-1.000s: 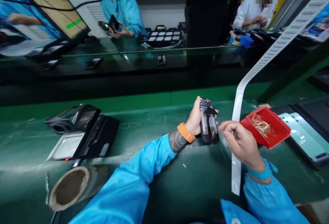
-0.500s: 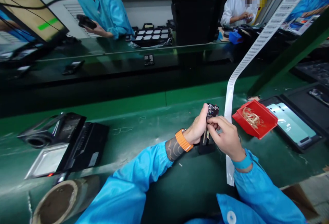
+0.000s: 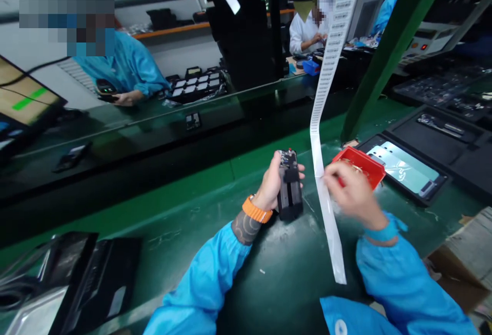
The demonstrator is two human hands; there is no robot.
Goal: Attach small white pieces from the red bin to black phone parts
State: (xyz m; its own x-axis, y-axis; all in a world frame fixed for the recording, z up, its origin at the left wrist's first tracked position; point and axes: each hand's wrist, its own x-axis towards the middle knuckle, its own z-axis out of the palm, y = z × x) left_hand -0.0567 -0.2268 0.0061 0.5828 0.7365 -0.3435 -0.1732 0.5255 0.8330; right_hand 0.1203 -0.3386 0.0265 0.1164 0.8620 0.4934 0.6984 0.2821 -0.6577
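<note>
My left hand (image 3: 270, 181) grips an opened phone (image 3: 290, 191) by its sides, tilted up above the green bench. The phone's circuit board shows at its top end, with a dark body below. To the right, my right hand (image 3: 351, 191) hovers by a strip of barcode labels (image 3: 325, 196) and partly covers a red bin (image 3: 374, 169). Its fingers are curled together and blurred by motion; whatever they pinch, if anything, cannot be made out. Thin tan pieces (image 3: 355, 167) lie in the bin.
Two pale phone covers (image 3: 403, 166) lie on a black tray at right. A black device (image 3: 105, 273) occupies the left. Behind runs a dark conveyor with phones (image 3: 193, 121) on it. A green post (image 3: 388, 63) slants at right; co-workers sit beyond.
My right hand has left the phone and moved right to the red bin. My left hand still holds the phone, whose dark lower body is now uncovered. The camera view has shifted.
</note>
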